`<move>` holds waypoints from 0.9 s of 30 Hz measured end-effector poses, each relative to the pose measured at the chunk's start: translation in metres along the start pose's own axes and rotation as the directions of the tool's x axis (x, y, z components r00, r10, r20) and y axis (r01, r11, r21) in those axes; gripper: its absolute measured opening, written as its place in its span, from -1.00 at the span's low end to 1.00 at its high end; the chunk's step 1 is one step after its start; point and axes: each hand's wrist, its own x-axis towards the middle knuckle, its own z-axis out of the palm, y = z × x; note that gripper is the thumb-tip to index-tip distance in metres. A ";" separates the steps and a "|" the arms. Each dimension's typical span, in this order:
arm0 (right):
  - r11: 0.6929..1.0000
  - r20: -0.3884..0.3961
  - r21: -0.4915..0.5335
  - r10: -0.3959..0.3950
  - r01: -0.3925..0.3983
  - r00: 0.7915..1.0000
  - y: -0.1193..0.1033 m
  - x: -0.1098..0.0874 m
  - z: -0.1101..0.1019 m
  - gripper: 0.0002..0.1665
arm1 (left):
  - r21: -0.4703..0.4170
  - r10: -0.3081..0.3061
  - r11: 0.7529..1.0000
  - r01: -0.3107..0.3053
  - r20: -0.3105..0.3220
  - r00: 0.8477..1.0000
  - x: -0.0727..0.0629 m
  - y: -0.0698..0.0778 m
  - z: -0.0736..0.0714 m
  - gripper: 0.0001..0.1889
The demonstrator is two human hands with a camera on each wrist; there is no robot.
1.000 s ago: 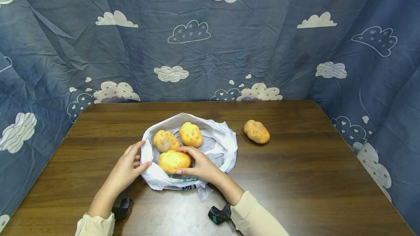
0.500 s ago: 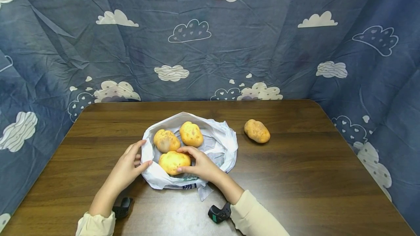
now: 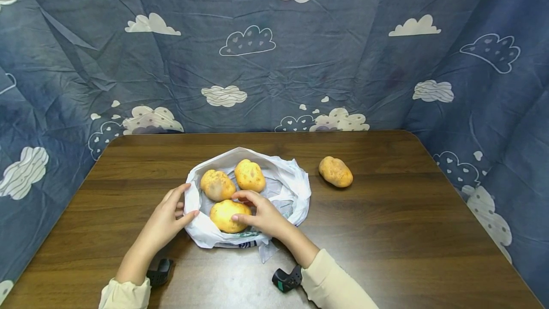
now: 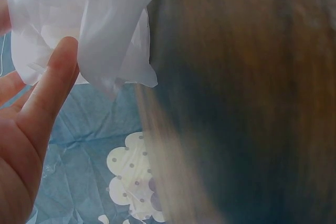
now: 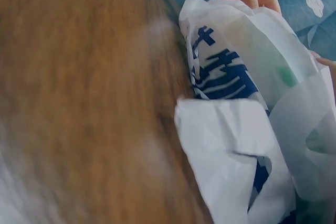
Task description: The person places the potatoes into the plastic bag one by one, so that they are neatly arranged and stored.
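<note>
A white plastic bag (image 3: pixel 301 187) lies open on the table with three potatoes inside. My left hand (image 3: pixel 165 223) holds its left side, thumb and fingers at the rim; one finger (image 4: pixel 55 74) lies along the plastic in the left wrist view. Inside the near part of the bag sits a potato (image 3: pixel 224 216). My right hand (image 3: pixel 267 217) is spread over that potato, the thumb overlapping it and the other fingertips just above it. Two more potatoes, a left one (image 3: pixel 216 186) and a right one (image 3: pixel 250 176), rest behind it. Blue print (image 5: pixel 231 74) marks the bag's near side.
A single potato (image 3: pixel 336 172) lies on the brown wooden table (image 3: pixel 407 223), right of the bag. A blue cloth with cloud patterns (image 3: pixel 257 75) hangs behind the table. Black wrist devices sit under both sleeves, including one (image 3: pixel 287 279) by the right wrist.
The near potato has shifted slightly right and toward me in the bag. My right thumb and fingers have loosened from it and lifted a little. The left hand stays put.
</note>
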 end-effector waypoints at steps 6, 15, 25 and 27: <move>0.999 -0.015 -0.014 -0.040 0.040 0.999 -0.008 0.000 -0.006 -0.51 | 0.000 0.005 1.000 -0.005 -0.004 1.000 0.000 0.000 0.000 -0.35; 0.988 -0.128 -0.094 -0.133 0.122 0.983 0.011 0.001 -0.015 -0.46 | 0.002 0.004 1.000 -0.004 -0.002 1.000 0.000 0.000 0.000 -0.36; 0.974 -0.221 -0.166 -0.189 0.154 0.957 0.017 0.000 -0.036 -0.41 | 0.009 0.006 1.000 -0.006 -0.004 1.000 -0.001 0.001 0.000 -0.35; 0.973 -0.242 -0.175 -0.190 0.150 0.951 0.011 -0.002 -0.041 -0.42 | 0.012 0.002 1.000 -0.002 -0.003 1.000 -0.001 0.001 -0.001 -0.35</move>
